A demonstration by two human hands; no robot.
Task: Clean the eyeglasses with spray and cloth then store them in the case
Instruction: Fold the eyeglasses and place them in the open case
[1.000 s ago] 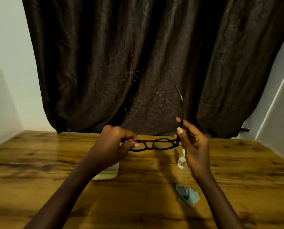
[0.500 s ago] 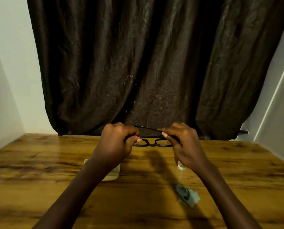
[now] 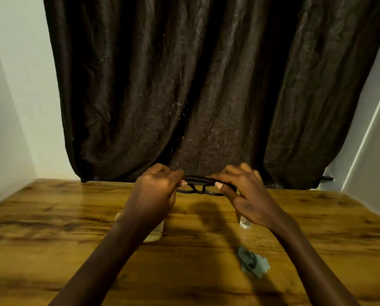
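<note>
Black-framed eyeglasses (image 3: pixel 199 188) hang above the wooden table (image 3: pixel 52 228), held between both hands with their arms folded across the top. My left hand (image 3: pixel 157 191) grips the left end of the frame. My right hand (image 3: pixel 243 193) pinches the right end, thumb on the folded arm. A pale translucent case (image 3: pixel 156 233) lies on the table under my left wrist, mostly hidden. A small clear spray bottle (image 3: pixel 244 224) peeks out below my right hand. A crumpled grey-green cloth (image 3: pixel 253 261) lies on the table nearer to me, at the right.
A dark brown curtain (image 3: pixel 206 85) hangs behind the table's far edge. White walls stand close on the left and the right. A dark object (image 3: pixel 327 178) sticks out by the curtain's right edge.
One second ago the right arm of the glasses stood upright. My right hand folded it down over the frame, and both hands now sit closer together.
</note>
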